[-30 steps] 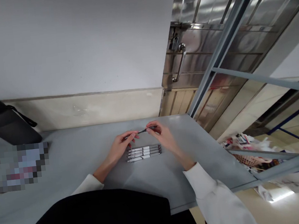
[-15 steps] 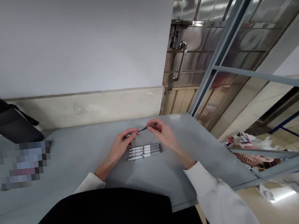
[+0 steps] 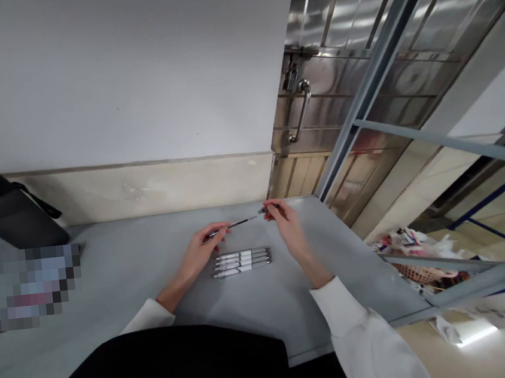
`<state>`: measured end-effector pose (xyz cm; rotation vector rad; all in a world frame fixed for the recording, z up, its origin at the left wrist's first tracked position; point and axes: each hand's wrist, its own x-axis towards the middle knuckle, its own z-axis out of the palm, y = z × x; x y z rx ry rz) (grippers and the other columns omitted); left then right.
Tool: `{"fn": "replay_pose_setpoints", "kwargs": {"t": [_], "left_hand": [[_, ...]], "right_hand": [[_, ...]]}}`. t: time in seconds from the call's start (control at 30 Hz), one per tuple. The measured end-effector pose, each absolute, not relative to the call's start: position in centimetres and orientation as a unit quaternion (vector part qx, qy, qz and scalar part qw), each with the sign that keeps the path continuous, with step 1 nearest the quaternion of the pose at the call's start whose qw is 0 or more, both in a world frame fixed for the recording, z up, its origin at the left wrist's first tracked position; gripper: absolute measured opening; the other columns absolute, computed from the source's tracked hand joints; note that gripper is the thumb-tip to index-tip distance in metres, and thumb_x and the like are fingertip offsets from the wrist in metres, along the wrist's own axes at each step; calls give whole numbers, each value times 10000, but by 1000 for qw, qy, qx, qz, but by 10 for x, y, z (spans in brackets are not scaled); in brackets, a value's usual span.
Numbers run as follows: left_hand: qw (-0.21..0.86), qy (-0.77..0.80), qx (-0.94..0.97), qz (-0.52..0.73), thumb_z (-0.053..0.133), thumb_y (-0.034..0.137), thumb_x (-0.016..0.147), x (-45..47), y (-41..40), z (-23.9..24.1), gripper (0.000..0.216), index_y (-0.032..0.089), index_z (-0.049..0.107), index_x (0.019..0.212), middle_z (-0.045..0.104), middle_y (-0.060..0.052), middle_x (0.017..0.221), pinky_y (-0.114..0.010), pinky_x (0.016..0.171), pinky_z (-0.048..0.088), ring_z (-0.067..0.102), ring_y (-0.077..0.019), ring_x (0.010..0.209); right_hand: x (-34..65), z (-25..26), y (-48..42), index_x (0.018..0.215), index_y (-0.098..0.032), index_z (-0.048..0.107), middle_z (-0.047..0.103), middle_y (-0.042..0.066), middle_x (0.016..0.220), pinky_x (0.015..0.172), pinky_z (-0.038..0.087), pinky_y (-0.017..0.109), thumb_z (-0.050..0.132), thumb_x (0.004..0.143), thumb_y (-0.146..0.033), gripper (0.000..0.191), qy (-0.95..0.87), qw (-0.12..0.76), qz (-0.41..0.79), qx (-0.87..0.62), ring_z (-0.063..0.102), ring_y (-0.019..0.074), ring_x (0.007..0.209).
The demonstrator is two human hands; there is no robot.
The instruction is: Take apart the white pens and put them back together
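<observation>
In my left hand (image 3: 198, 250) I pinch a pen whose thin dark refill (image 3: 241, 222) sticks out to the right, its tip pale. My right hand (image 3: 289, 224) is closed on a short dark pen part (image 3: 262, 211), just beyond the refill's tip and apart from it. My fingers partly hide both pieces. Below and between my hands, several white-and-grey pens (image 3: 242, 262) lie side by side in a row on the grey table (image 3: 246, 301).
A black case (image 3: 15, 208) with a strap stands at the back left against the wall. In front of it lies a blurred-out item (image 3: 37, 287). A grey metal frame (image 3: 343, 155) rises at the table's right edge, with a pink basket (image 3: 428, 271) beyond.
The pen has come apart: my right hand has moved right with the short pen part, uncovering the refill. My left hand keeps hold of the rest. The view has shifted slightly.
</observation>
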<state>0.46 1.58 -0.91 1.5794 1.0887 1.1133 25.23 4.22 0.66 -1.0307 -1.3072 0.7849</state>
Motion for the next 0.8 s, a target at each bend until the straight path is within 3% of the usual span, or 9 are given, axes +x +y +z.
{"fn": "replay_pose_setpoints", "kwargs": {"t": [0.27, 0.43, 0.63, 0.8], "left_hand": [[441, 439, 639, 452, 608, 490, 955, 3, 17, -10, 397, 235, 739, 1229, 763, -94, 1137, -277, 665, 514, 649, -212, 914], [437, 444, 642, 447, 611, 491, 952, 4, 15, -7, 394, 234, 739, 1223, 767, -87, 1131, -277, 669, 508, 652, -214, 913], [440, 443, 650, 434, 613, 490, 955, 5, 12, -4, 397, 233, 740, 1230, 767, -83, 1138, -275, 673, 502, 651, -212, 911], [442, 444, 639, 447, 627, 482, 948, 4, 14, -5, 387, 226, 740, 1215, 763, -79, 1113, -267, 663, 497, 640, -195, 875]], "right_hand": [[258, 5, 45, 954, -231, 671, 727, 71, 949, 810, 593, 398, 580, 918, -553, 337, -547, 620, 340, -448, 708, 212, 809], [252, -2, 43, 943, -243, 692, 736, 49, 863, 837, 585, 402, 566, 940, -577, 357, -600, 537, 365, -467, 730, 220, 802], [238, -3, 35, 788, -227, 644, 704, 22, 729, 592, 520, 316, 514, 940, -707, 521, -664, 456, 409, -429, 634, 166, 586], [246, 2, 40, 707, -227, 597, 669, 27, 696, 538, 470, 317, 516, 911, -761, 578, -633, 491, 408, -438, 561, 155, 527]]}}
